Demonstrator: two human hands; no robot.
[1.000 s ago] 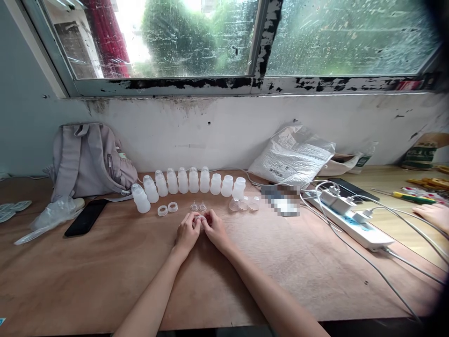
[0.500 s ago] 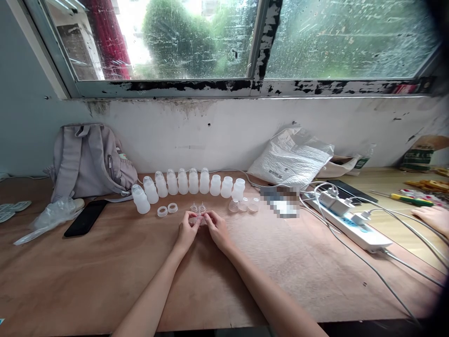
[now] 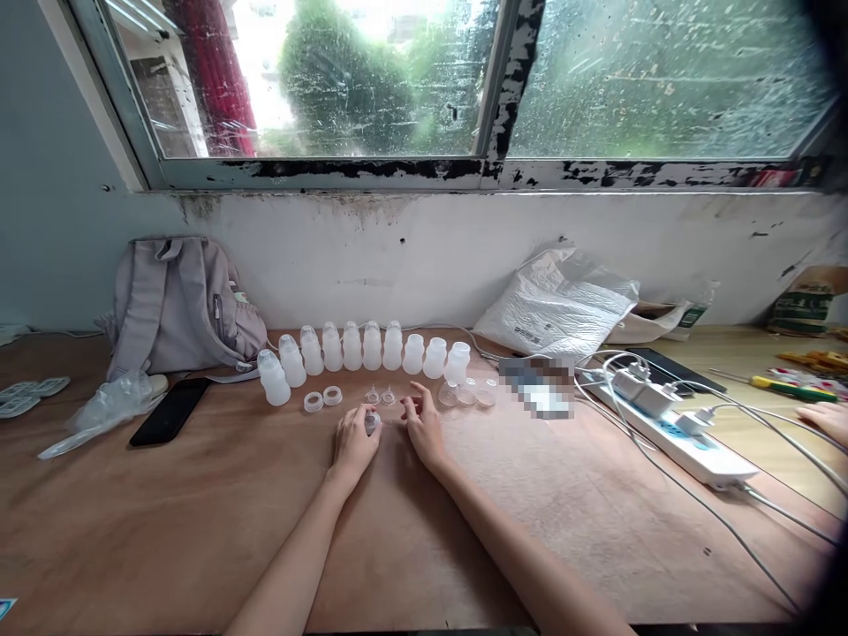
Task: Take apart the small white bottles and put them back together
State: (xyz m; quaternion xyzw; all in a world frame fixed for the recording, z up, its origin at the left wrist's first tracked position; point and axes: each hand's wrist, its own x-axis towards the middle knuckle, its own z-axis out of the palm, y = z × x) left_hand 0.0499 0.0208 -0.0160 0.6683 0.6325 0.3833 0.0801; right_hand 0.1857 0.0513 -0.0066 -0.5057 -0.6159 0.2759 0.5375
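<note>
My left hand (image 3: 354, 446) is closed round a small clear rounded piece (image 3: 372, 423), largely covered by the fingers, so its exact kind is hidden. To its right, my right hand (image 3: 425, 430) is open, fingers apart and holding nothing. Just beyond the hands, two clear bottle nipples (image 3: 380, 397) stand on the table. On the left lie two white bottle rings (image 3: 322, 399). Clear round caps (image 3: 467, 393) lie on the right. Behind these, several frosted baby bottles (image 3: 352, 347) form a curved row; the left ones have clear tops, the rightmost ones have open necks.
A grey backpack (image 3: 178, 305), a plastic bag (image 3: 119, 406) and a black phone (image 3: 170, 412) are on the left. At right are a silver mailing bag (image 3: 560, 300), a power strip (image 3: 689, 437) with trailing cables, and a screwdriver (image 3: 791, 389). Another person's hand (image 3: 828, 417) shows at the right edge.
My hands were together near the nipples, fingertips meeting at a small clear piece. Now they are apart: the left keeps a clear piece, the right has opened. The view has shifted slightly.
</note>
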